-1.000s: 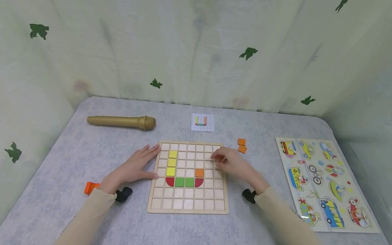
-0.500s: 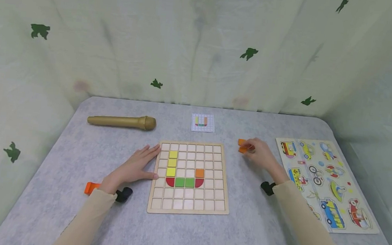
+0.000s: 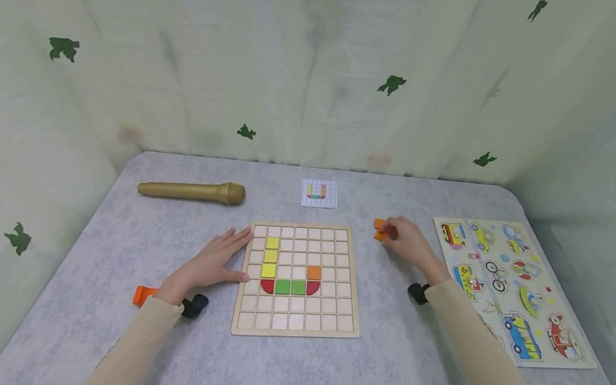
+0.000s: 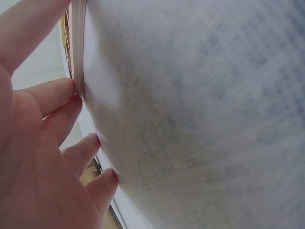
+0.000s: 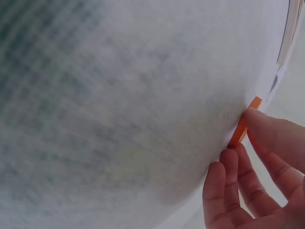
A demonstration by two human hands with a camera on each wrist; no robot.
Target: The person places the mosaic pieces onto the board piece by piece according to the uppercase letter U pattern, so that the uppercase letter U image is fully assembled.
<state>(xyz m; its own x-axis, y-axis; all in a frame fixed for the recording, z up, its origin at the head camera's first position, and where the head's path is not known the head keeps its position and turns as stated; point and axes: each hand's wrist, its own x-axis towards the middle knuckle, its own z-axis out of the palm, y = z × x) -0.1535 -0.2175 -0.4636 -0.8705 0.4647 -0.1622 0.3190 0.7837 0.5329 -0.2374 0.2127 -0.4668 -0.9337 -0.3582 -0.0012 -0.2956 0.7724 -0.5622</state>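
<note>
A wooden grid board [image 3: 295, 321] lies flat on the table. Set in its cells are several yellow [image 3: 271, 255], green [image 3: 282, 286] and red rounded tiles [image 3: 313, 288], plus one orange tile [image 3: 314, 272], in a U shape. My left hand [image 3: 211, 263] is spread, its fingertips and thumb touching the board's left edge. Right of the board, my right hand [image 3: 409, 244] pinches an orange square tile [image 5: 244, 126] by its edges, low at the table. Another orange tile [image 3: 379, 223] lies just beyond it, partly behind my fingers.
Behind the board lies a small pattern card [image 3: 319, 193] with a coloured U. A gold toy microphone [image 3: 191, 191] is at the back left. A vehicle puzzle board [image 3: 496, 307] lies on the right, partly under the right forearm. A curtain [image 3: 318, 71] hangs behind.
My right hand has moved from the board's upper right corner rightward to the orange tiles, then stayed there. My left hand and the tiles on the board have not moved.
</note>
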